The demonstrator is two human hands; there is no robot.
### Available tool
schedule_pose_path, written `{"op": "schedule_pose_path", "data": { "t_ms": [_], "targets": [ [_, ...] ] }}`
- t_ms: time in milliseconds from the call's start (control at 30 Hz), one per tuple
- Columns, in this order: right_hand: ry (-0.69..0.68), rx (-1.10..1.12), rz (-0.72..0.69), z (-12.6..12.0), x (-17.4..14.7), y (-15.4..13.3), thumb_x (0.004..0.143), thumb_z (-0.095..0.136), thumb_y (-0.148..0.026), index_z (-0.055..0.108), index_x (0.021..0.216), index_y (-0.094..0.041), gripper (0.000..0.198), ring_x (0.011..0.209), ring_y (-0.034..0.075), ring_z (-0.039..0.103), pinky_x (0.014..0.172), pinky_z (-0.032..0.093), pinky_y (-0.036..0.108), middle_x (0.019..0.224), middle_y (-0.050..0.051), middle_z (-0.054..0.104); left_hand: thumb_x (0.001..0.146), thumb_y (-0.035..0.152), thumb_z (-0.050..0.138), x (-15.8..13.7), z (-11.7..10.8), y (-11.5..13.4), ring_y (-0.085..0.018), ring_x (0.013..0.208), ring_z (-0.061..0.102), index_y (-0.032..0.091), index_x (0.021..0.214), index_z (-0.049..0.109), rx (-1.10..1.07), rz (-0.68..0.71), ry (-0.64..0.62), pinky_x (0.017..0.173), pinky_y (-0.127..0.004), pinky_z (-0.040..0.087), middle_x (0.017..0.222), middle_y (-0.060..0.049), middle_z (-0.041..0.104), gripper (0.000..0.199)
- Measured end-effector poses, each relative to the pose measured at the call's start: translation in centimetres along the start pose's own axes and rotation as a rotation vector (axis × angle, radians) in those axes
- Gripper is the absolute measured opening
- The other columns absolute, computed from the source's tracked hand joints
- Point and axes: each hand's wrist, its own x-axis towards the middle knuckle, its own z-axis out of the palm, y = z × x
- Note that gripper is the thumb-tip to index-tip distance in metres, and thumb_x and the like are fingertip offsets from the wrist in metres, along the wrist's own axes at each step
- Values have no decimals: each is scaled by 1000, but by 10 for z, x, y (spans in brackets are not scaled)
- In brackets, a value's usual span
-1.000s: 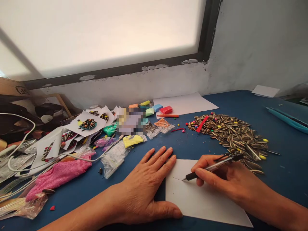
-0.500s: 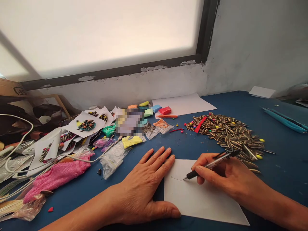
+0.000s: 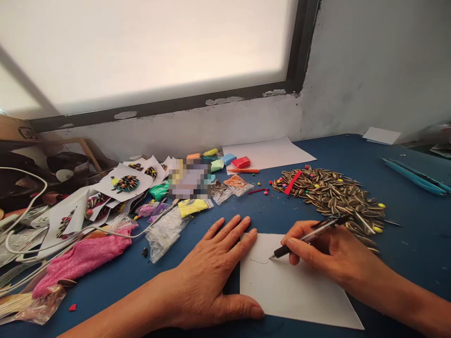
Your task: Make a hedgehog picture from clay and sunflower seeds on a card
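A white sheet of paper (image 3: 282,291) lies on the blue table in front of me, with a short curved black line near its upper left. My right hand (image 3: 327,253) pinches a pen (image 3: 299,241) with a black grip and clear barrel, its tip touching the paper at the line's right end. Flat with spread fingers, my left hand (image 3: 214,267) rests across the paper's left edge, thumb and index finger on the sheet. Just beyond my right hand is a heap of striped sunflower seeds (image 3: 331,192), with small coloured balls and a red strip among them.
Behind the hands lie coloured clay packs (image 3: 241,162), a larger white sheet (image 3: 275,152) and an orange tool (image 3: 244,171). Blue tweezers (image 3: 416,176) are at right. To the left are a pink cloth (image 3: 84,258), a white cable (image 3: 26,211) and papers with seed decorations (image 3: 123,183).
The pen tip has moved slightly up and the drawn line now curves upward at its right end. My left hand stays in place on the paper.
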Motion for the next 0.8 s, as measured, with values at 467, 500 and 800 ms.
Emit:
{"op": "schedule_pose_path", "data": {
  "t_ms": [467, 500, 800],
  "targets": [
    [49, -7, -5, -3, 0, 0, 93, 53, -48, 64, 66, -24, 38, 54, 13, 46, 49, 31, 28, 60, -2, 58, 87, 79, 52, 1, -1, 1, -32, 156, -6, 22, 163, 14, 9, -20, -37, 126, -54, -3, 166, -6, -5, 102],
    [54, -17, -8, -4, 0, 0, 93, 53, -46, 63, 65, -24, 37, 54, 13, 46, 49, 31, 28, 59, -2, 57, 87, 79, 52, 0, 0, 1, -32, 156, -6, 22, 163, 14, 8, -16, -34, 126, -55, -3, 166, -6, -5, 102],
    [113, -73, -117, -5, 0, 7, 94, 47, -33, 46, 62, -22, 34, 56, 11, 40, 51, 30, 27, 63, -4, 43, 88, 79, 52, 1, 0, 0, -32, 155, -5, 22, 163, 13, 11, -16, -40, 125, -56, -5, 167, -6, -6, 102]
  ]
}}
